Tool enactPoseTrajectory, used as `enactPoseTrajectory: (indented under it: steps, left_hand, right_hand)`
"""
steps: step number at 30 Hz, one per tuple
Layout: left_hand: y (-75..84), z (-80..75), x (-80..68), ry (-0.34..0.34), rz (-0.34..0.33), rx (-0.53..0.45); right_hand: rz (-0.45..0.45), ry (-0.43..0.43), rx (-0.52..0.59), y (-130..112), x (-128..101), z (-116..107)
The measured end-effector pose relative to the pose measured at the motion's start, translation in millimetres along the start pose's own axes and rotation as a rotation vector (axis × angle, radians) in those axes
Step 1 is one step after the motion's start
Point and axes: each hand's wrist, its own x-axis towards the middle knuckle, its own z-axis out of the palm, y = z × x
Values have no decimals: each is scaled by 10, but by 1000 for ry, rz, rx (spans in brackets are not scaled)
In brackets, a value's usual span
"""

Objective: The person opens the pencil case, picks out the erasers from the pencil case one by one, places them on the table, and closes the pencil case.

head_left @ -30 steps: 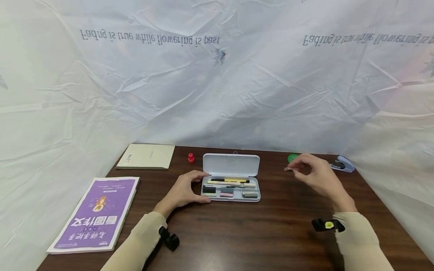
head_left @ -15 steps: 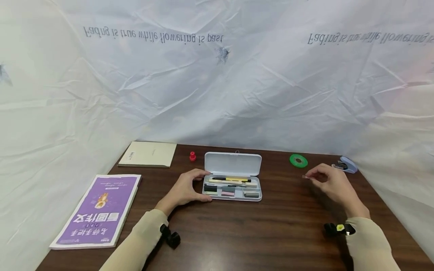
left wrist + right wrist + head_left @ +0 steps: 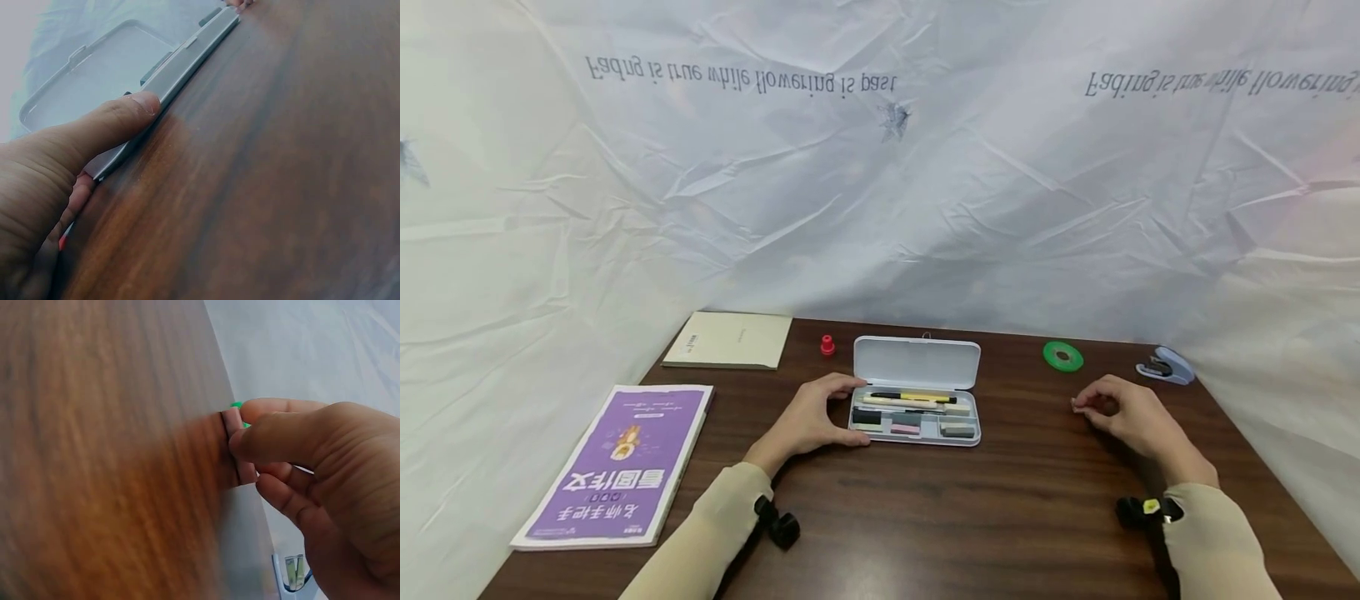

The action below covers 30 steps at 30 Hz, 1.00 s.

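Note:
A pale pencil case [image 3: 917, 362] lies on the table with its lid raised. Inside are a yellow-and-black pen [image 3: 917, 397], a cream pen [image 3: 898, 403] and several small blocks in black, grey and pink. My left hand [image 3: 805, 421] grips the case's left end, thumb at the front edge and fingers at the rear corner; the left wrist view shows the thumb [image 3: 119, 119] against its front wall. Right of the case, my right hand [image 3: 1138, 414] pinches a small pink block [image 3: 249, 474] between thumb and fingers, held right at the tabletop.
A green disc-shaped tape roll [image 3: 1063, 357] and a light blue stapler [image 3: 1168, 367] are beyond my right hand. Behind my left hand stand a small red bell-shaped piece [image 3: 827, 345] and a cream notebook [image 3: 730, 339]. A purple book [image 3: 617, 467] lies at left; a white sheet hangs behind the table.
My right hand has moved right and lowered toward the table with the small pink block, uncovering the tape roll and stapler. The left hand keeps its grip on the pencil case.

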Motion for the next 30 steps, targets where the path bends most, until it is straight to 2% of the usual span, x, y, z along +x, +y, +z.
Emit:
enactPoseTrajectory:
  steps: [9,13,16,23,30]
  left_hand:
    - [15,-9,-17,0,-13,0]
    - [19,-9,-15,-2,-21,4]
    - [15,-6,-9,-6,-23,3]
    - [14,5,-2,-8,-4,-15]
    - [31,-9,-11,-11,-1,-20]
  right_hand:
    - [29,-60,-19,-66,19,-81]
    - [69,-22,6,-178,39,-167]
    - [76,39,78,-306,67,-215]
    - [25,96,399,-717,243,-175]
    - [-92,102,514,-1050,451,18]
